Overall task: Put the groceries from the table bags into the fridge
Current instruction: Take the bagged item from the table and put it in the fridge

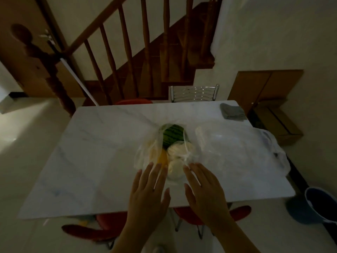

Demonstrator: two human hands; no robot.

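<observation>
A clear plastic bag (145,154) lies in the middle of the white marble table (91,161). Inside it I see a green striped watermelon (172,136), an orange item (162,158) and pale round items (175,152). A second, mostly flat clear bag (237,148) lies to its right. My left hand (149,194) hovers over the table with fingers spread, its fingertips at the near edge of the first bag. My right hand (204,190) is likewise spread flat, its fingertips at the bag's right side. Neither hand holds anything. The fridge is not in view.
A grey folded cloth (231,111) sits on the far right corner of the table. Red chairs (189,216) stand under the near edge, a metal-backed chair (194,93) at the far side. A blue bucket (317,205) is on the floor right; a wooden staircase (145,52) rises behind.
</observation>
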